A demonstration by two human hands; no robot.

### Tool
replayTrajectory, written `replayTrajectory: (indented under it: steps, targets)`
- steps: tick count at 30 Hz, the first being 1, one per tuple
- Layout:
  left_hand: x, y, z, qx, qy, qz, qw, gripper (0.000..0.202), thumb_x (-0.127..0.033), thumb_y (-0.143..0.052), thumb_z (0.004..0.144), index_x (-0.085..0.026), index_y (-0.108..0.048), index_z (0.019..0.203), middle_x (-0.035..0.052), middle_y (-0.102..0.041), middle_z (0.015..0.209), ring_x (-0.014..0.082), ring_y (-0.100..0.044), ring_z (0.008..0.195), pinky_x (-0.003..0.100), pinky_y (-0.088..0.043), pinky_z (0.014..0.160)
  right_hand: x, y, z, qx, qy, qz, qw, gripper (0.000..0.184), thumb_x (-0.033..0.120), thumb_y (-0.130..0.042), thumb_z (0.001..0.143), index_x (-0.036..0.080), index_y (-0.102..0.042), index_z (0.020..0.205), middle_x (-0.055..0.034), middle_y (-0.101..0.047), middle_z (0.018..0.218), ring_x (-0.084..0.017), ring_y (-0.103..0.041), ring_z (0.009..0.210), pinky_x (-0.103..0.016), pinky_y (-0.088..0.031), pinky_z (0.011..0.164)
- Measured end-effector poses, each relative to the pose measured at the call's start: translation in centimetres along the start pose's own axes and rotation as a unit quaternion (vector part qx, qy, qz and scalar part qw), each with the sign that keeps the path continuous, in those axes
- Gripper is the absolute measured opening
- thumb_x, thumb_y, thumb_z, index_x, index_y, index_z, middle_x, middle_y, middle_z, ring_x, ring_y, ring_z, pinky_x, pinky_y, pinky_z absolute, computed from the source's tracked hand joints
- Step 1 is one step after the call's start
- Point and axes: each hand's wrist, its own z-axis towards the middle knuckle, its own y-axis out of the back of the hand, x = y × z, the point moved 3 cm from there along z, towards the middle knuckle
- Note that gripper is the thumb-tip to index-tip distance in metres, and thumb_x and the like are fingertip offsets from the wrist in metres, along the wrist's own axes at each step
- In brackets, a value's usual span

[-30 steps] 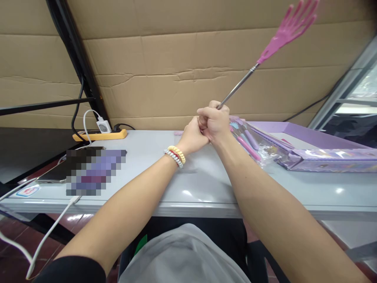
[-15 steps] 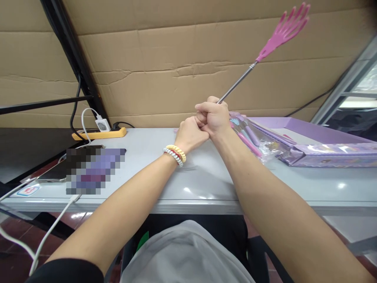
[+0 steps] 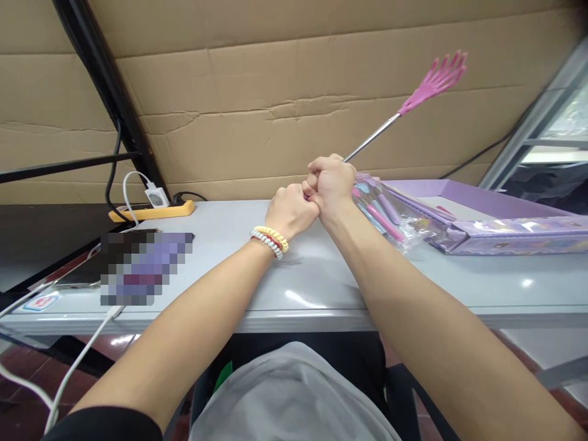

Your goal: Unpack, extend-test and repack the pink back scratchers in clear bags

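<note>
A pink hand-shaped back scratcher (image 3: 432, 89) with a metal rod slants up to the right above the table. My right hand (image 3: 335, 184) is closed in a fist round it, the rod coming out at the top. Pressed against it on the left, my left hand (image 3: 290, 208) is also closed, on the lower end of the scratcher; its handle is mostly hidden by the fingers. Just right of my right hand, a clear plastic bag (image 3: 412, 231) holds several pink, blue and purple handled pieces with small hand-shaped heads.
A purple open box (image 3: 519, 236) lies on the grey table (image 3: 229, 288) at the right. On the left are a blurred-out phone-like item (image 3: 154, 263), a dark flat device (image 3: 82, 269) and a yellow power strip (image 3: 169, 210) with a white charger. Cardboard (image 3: 257, 79) stands behind.
The scratcher's pink head has come down and slightly left, so less of the rod's length shows. Both hands keep their closed hold, nearly in place. The view has shifted slightly.
</note>
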Motion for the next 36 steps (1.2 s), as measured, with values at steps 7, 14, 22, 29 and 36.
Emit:
replayTrajectory:
  steps: [7,14,22,29,36]
  targets:
    - [0.5,-1.1,0.3,0.039,-0.023,-0.046,0.998,0.008,-0.018,-0.049,0.069,-0.019,-0.055,0.073,0.0043,-0.061,0.070,0.0194,-0.055,0.068,0.028,-0.037,0.063,0.0,0.6,0.7,-0.038,-0.019,0.018,0.999,0.038,0.003,-0.047,0.057,0.021,-0.013,0.059,0.0114,-0.015,0.040,-0.003,-0.016,0.028,-0.019,-0.012,0.030]
    - [0.4,-0.8,0.4,0.015,-0.029,-0.163,0.986,0.023,-0.012,-0.062,0.059,-0.018,-0.046,0.073,0.0014,-0.062,0.077,0.0154,-0.054,0.072,0.025,-0.039,0.064,-0.1,0.2,0.2,0.082,0.038,-0.019,0.996,0.042,0.002,-0.051,0.059,0.022,-0.014,0.059,0.0117,-0.016,0.040,-0.003,-0.019,0.028,-0.019,-0.014,0.030]
    - [0.8,-1.8,0.1,-0.013,-0.030,-0.196,0.980,0.025,-0.016,-0.063,0.060,-0.019,-0.046,0.078,0.0013,-0.061,0.077,0.0155,-0.055,0.072,0.024,-0.039,0.063,-0.4,0.1,0.0,0.115,0.002,-0.058,0.992,0.045,0.003,-0.054,0.060,0.022,-0.013,0.061,0.0114,-0.013,0.044,-0.003,-0.018,0.031,-0.018,-0.016,0.031]
    - [0.4,-0.8,0.2,0.007,0.002,-0.130,0.991,0.010,-0.015,-0.055,0.066,-0.018,-0.050,0.074,0.0022,-0.062,0.074,0.0160,-0.054,0.070,0.025,-0.038,0.062,-0.7,-0.1,0.3,0.036,-0.007,-0.052,0.998,0.038,0.010,-0.053,0.065,0.022,-0.017,0.061,0.0101,-0.014,0.046,-0.003,-0.020,0.031,-0.017,-0.016,0.031]
    - [0.5,-0.3,0.4,0.049,0.006,-0.059,0.997,0.014,-0.021,-0.045,0.074,-0.018,-0.056,0.066,0.0052,-0.061,0.068,0.0209,-0.055,0.070,0.029,-0.036,0.062,-1.5,0.7,2.1,-0.077,-0.027,-0.057,0.995,0.034,0.016,-0.056,0.063,0.021,-0.023,0.058,0.0085,-0.019,0.044,-0.005,-0.026,0.032,-0.020,-0.018,0.030]
